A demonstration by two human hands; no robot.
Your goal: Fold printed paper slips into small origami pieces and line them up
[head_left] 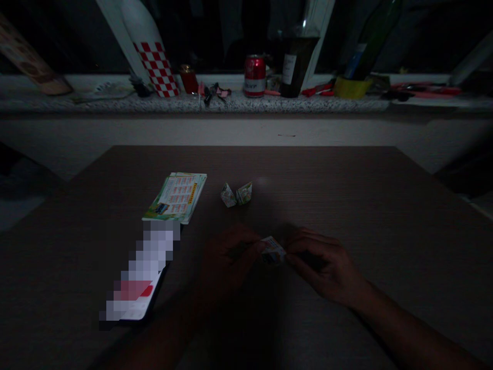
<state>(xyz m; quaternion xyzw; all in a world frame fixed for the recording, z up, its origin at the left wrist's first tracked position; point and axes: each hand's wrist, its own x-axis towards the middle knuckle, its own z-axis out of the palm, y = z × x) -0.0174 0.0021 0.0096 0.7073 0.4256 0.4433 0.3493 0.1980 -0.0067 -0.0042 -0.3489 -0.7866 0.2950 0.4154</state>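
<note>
The paper is to the right of the phone, between the fingertips of the two hands. The left hand pinches its left end, with the thumb on top. The right hand has thumb and finger closed on its right corner. Deep shadow makes the left fingers and the paper's folds difficult to see; the phone's screen is mostly pixelated.

The paper stack lies on the table; the phone is before it, two folded papers right of it, the windowsill behind it.
</note>
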